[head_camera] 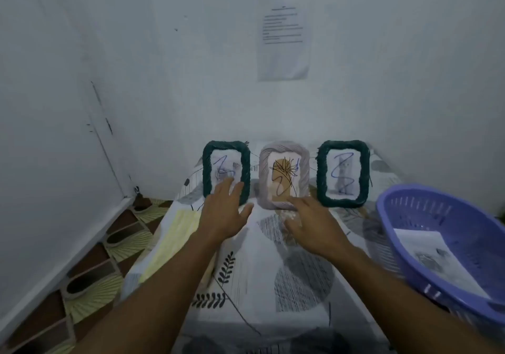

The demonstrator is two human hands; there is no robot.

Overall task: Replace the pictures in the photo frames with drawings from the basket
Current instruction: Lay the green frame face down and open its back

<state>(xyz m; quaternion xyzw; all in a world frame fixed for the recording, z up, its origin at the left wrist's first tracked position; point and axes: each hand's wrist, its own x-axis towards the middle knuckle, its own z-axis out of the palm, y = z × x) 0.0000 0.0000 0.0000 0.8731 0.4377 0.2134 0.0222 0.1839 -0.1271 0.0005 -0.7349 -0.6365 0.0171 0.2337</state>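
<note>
Three photo frames stand upright in a row against the wall. The left dark green frame (226, 159) shows a blue scribble. In the middle, a pale grey frame (284, 151) holds a tan picture with black lines. The right dark green frame (343, 173) shows another blue scribble. My left hand (222, 211) reaches forward with straight, spread fingers over the lower part of the left frame. My right hand (311, 222) stretches toward the middle frame's bottom edge, fingers extended, holding nothing. A purple basket (426, 206) at the right contains a sheet of paper (434, 258).
The frames stand on a table covered with a patterned cloth (246, 271). White walls close in behind and at the left. A printed sheet (284, 36) is stuck on the back wall. Patterned floor tiles (90, 271) show at the lower left.
</note>
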